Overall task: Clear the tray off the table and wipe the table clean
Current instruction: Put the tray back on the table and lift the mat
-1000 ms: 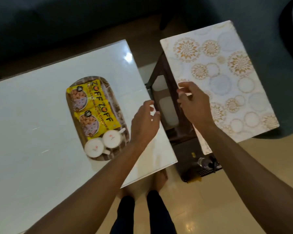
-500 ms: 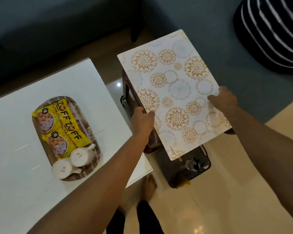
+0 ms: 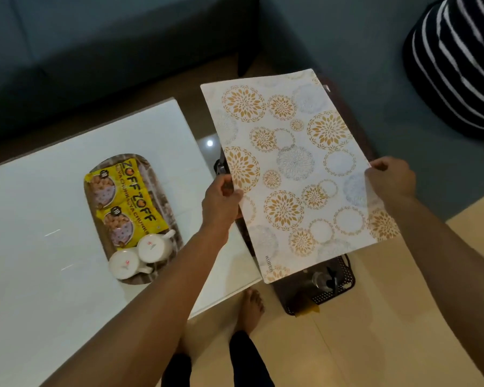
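- Both hands are on the floral placemat (image 3: pixel 296 169) right now: left hand (image 3: pixel 221 202) pinches its left edge, right hand (image 3: pixel 391 180) grips the right edge, held flat over the dark side stand (image 3: pixel 347 107).
- Tip imo: keep it level and set it square on the stand so it's a tidy landing spot.
- The tray (image 3: pixel 132 216) (two yellow snack packets (image 3: pixel 123 202), two white cups (image 3: pixel 137 255)) sits on the white worktop (image 3: pixel 39 247), left of the placemat, near the left hand, untouched.
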